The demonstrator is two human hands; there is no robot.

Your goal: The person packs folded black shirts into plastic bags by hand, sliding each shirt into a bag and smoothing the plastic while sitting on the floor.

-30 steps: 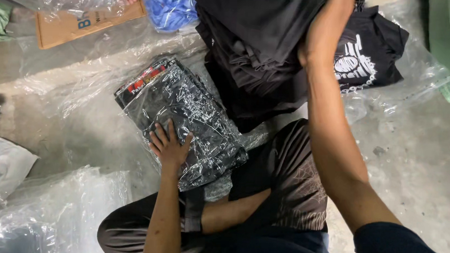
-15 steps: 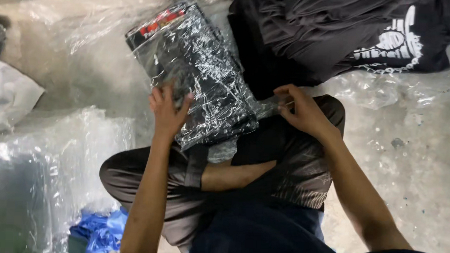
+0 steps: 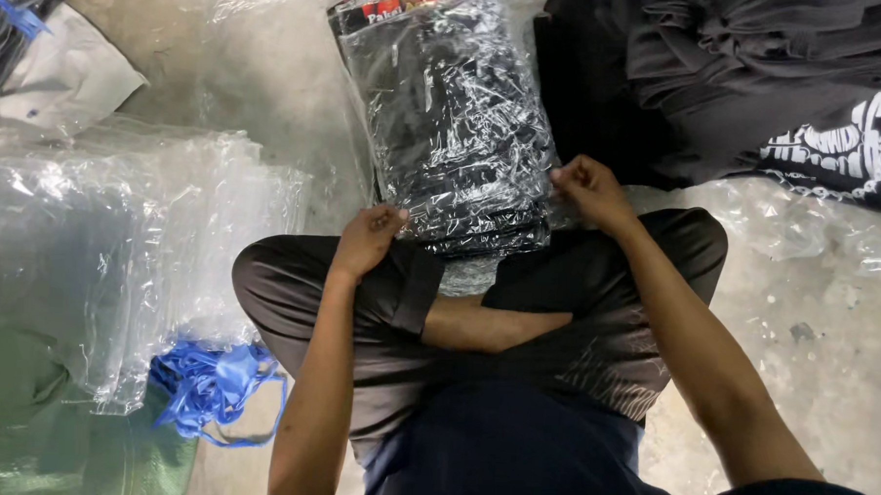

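1. Left hand (image 3: pixel 368 237) pinching the near left corner of the bagged black shirt (image 3: pixel 454 131), grip clamped on the plastic.
2. Right hand (image 3: pixel 587 189) pinching the near right edge, grip likewise closed on the bag.
3. Bagged black shirt lying on the floor (image 3: pixel 827 368), near end resting against the crossed legs (image 3: pixel 477 307).
4. Likely trouble: slick film slipping from the fingertips, or the thin plastic tearing under a hard pull at the corners.
5. Possible snag: near end catching on the knees, creasing the folded shirt inside.
6. Just right: pile of loose black shirts (image 3: pixel 749 83), touching the bag's side.
7. Left: stack of clear bags (image 3: pixel 118 246), blue ties (image 3: pixel 211 386) beside it, well apart.
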